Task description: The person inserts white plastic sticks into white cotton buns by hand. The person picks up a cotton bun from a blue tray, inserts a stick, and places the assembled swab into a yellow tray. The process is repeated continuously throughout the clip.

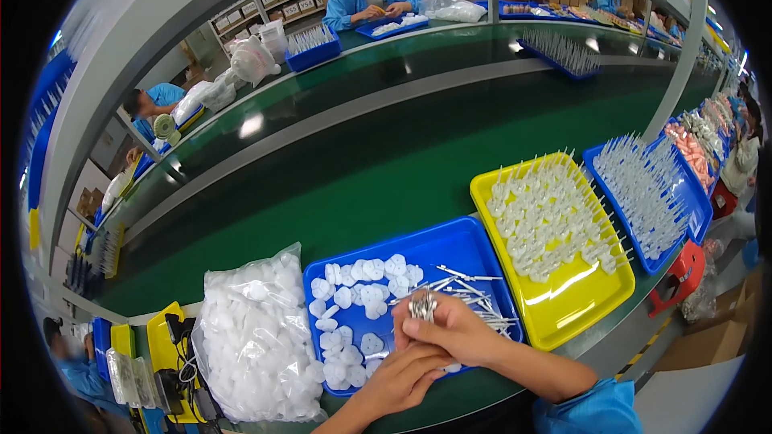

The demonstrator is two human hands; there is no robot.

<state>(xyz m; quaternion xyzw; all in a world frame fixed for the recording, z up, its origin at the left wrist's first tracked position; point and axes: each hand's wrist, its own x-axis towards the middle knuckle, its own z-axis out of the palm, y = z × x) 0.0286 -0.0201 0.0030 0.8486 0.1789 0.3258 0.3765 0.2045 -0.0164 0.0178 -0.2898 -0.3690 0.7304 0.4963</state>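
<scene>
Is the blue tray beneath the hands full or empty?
Partly filled: the blue tray holds white discs at left and thin rods at right, with bare blue beyond.

Both hands (460, 328) together over a blue tray (446, 245) — silvery parts (422, 306) in grip, white discs (374, 299) and rods (481, 299) nearby.

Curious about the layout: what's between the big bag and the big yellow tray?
A blue tray of white discs and thin rods, left hand and right hand over it, in the head view.
</scene>
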